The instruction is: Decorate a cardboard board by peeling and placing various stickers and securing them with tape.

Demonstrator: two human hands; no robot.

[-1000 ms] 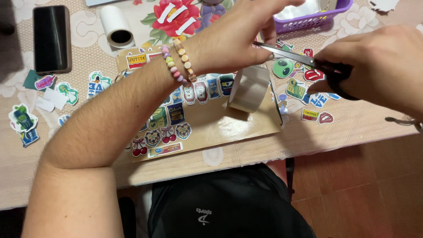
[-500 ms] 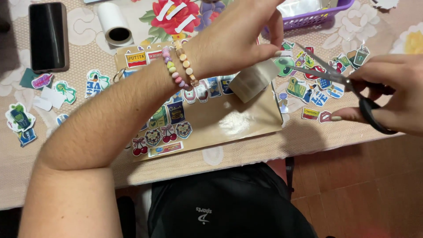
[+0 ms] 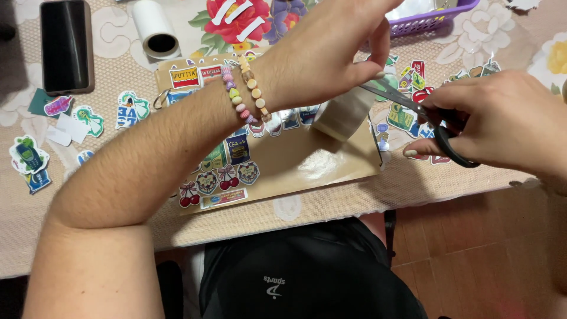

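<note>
My left hand (image 3: 331, 56), with bead bracelets on the wrist, pinches a roll of clear tape (image 3: 345, 112) and holds it just above a brown card (image 3: 307, 168). Stickers cover the card's left half and top edge. My right hand (image 3: 508, 124) grips black-handled scissors (image 3: 440, 127). The blades point left and their tips reach the tape right below my left fingers. Whether the blades touch the tape I cannot tell.
A black phone (image 3: 65, 44) and a white paper roll (image 3: 155, 29) lie at the back left. A purple basket (image 3: 431, 20) stands at the back right. Loose stickers (image 3: 29, 156) are scattered left and right of the card. The table edge (image 3: 283, 227) runs above my lap.
My right hand swung out to the right with the scissors, then came back left, so the blades are at the tape again. My left hand kept hold of the roll.
</note>
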